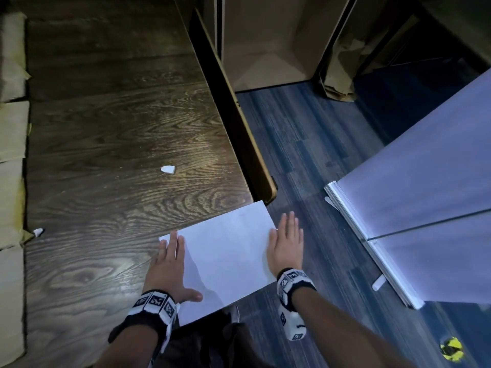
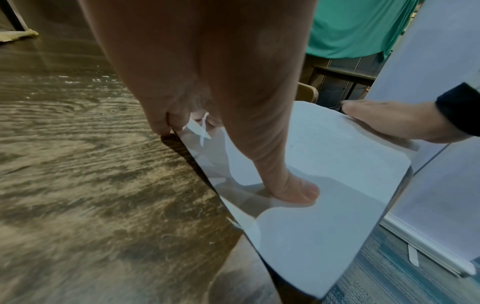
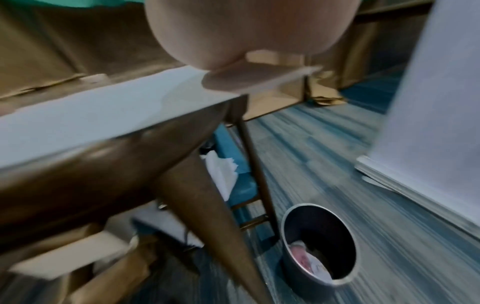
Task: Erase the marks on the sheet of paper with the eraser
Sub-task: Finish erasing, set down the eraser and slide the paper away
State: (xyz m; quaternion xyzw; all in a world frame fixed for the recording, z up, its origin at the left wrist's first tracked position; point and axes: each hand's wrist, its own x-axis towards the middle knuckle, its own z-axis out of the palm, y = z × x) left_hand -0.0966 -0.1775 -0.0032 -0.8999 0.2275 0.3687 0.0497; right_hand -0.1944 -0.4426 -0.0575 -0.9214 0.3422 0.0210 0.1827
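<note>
A white sheet of paper (image 1: 225,251) lies at the near right corner of the dark wooden table (image 1: 106,128) and hangs over its edges. I can make out no clear marks on it. My left hand (image 1: 170,258) lies flat on the sheet's left edge, its thumb (image 2: 298,191) pressing on the paper (image 2: 324,164). My right hand (image 1: 287,243) rests flat on the sheet's right edge, fingers straight and reaching past it over the floor. A small white eraser (image 1: 168,170) sits alone further back on the table, apart from both hands.
A small white-tipped object (image 1: 38,231) lies at the table's left edge beside brown paper (image 1: 10,128). A pale panel (image 1: 425,181) leans at the right over blue carpet. Cardboard (image 1: 265,35) stands behind. A metal bin (image 3: 319,242) sits on the floor beside the table leg (image 3: 207,226).
</note>
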